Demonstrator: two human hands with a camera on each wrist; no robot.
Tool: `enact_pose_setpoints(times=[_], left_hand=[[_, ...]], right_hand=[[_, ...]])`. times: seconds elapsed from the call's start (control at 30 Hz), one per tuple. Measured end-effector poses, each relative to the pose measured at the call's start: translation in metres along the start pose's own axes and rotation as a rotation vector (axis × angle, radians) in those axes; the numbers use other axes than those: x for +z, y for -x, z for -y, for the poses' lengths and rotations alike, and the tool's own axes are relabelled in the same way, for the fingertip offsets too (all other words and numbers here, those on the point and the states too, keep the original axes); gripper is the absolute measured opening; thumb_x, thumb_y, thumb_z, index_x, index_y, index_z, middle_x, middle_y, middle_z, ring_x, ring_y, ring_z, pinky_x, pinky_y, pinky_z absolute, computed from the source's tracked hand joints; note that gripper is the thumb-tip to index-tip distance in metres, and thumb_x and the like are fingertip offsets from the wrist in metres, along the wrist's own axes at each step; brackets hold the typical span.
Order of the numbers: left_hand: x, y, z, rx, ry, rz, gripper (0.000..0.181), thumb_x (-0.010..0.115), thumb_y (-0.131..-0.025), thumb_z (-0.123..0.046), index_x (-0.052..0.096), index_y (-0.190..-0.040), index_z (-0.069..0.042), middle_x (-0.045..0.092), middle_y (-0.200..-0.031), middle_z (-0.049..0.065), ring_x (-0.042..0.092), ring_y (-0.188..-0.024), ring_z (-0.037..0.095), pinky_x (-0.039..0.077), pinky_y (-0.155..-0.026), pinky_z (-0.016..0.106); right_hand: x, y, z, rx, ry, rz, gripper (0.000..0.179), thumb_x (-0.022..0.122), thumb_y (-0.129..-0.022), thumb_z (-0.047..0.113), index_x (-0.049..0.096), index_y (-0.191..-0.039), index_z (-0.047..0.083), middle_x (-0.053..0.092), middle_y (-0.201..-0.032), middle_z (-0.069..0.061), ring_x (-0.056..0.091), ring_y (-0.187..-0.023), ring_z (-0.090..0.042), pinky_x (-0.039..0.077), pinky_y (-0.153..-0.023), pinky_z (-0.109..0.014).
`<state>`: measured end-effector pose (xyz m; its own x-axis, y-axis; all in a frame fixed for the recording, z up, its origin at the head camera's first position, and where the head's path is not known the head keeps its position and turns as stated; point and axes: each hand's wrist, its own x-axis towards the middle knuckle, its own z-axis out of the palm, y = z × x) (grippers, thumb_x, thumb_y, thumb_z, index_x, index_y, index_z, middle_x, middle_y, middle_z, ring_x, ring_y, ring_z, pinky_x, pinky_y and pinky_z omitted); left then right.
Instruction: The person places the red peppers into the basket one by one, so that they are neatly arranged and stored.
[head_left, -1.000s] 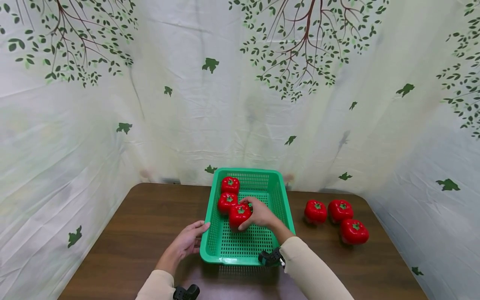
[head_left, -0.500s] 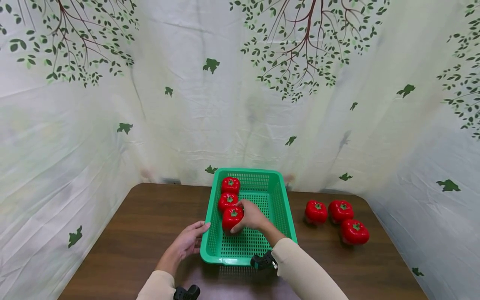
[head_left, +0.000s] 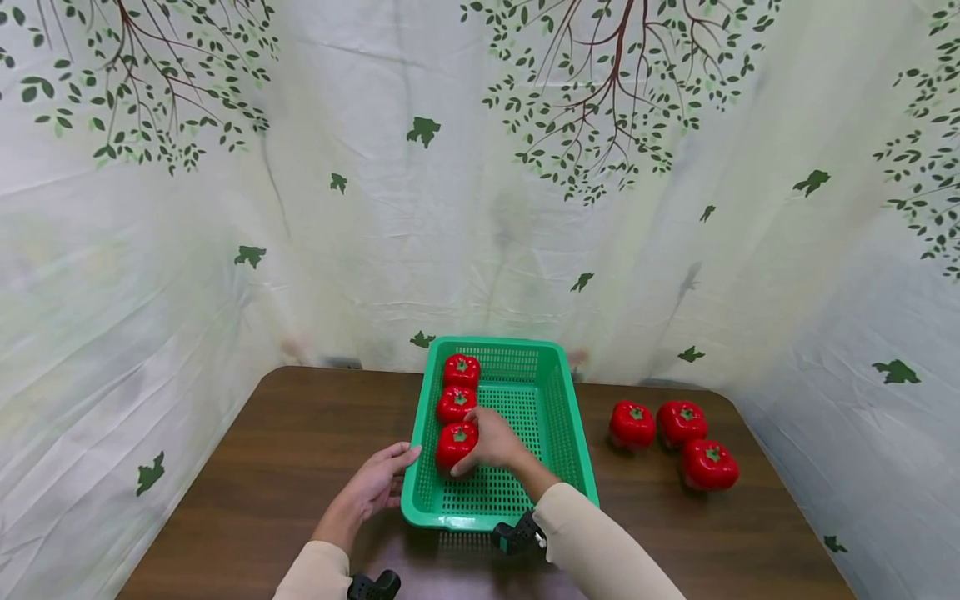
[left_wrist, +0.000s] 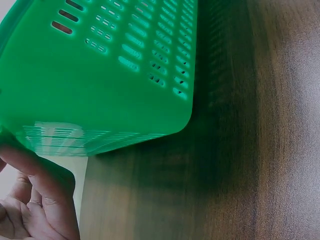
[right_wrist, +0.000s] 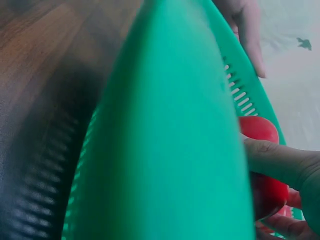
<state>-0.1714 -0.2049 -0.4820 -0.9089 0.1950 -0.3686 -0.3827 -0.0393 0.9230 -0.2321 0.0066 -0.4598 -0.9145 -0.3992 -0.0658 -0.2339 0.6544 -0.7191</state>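
Observation:
In the head view a green plastic basket sits mid-table. Along its left side inside, three glossy red bell peppers stand in a row: the far pepper, the middle pepper and the near pepper. My right hand reaches into the basket and grips the near pepper from its right side, thumb toward me; the right wrist view shows the thumb across the red skin. At the left rim, my left hand holds the basket's edge between thumb and fingers, some of which are hidden below the rim.
On the brown wooden table, right of the basket, lie three more red bell peppers: one nearer the basket, one behind and one in front. A leaf-patterned curtain hangs behind the table.
My right hand has moved the near pepper left and slightly toward me, lining it up with the other two against the left side. The left hand has stayed at the rim.

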Motion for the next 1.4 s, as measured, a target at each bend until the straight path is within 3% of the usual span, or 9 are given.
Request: enact_pose_setpoints(times=[0.47,1.4], left_hand=[[0.000,-0.002,0.001,-0.005,0.018,0.002,0.038,0.058,-0.095,-0.040,0.055,-0.113,-0.007,0.067,-0.095,0.007,0.068,-0.082,0.021,0.057,-0.072,0.036],[0.000,0.000,0.000,-0.007,0.009,-0.009,0.041,0.058,-0.095,-0.040,0.054,-0.118,-0.006,0.067,-0.095,0.006,0.068,-0.083,0.022,0.057,-0.073,0.037]], right_hand=[[0.013,-0.001,-0.004,0.043,0.011,-0.019,0.076,0.093,-0.059,0.017,0.049,-0.120,0.007,0.053,-0.115,-0.009,0.050,-0.105,-0.026,0.051,-0.086,-0.046],[0.007,0.008,0.001,0.035,-0.073,-0.001,0.075,0.091,-0.063,0.019,0.049,-0.124,0.009,0.051,-0.121,-0.011,0.048,-0.109,-0.028,0.052,-0.085,-0.047]])
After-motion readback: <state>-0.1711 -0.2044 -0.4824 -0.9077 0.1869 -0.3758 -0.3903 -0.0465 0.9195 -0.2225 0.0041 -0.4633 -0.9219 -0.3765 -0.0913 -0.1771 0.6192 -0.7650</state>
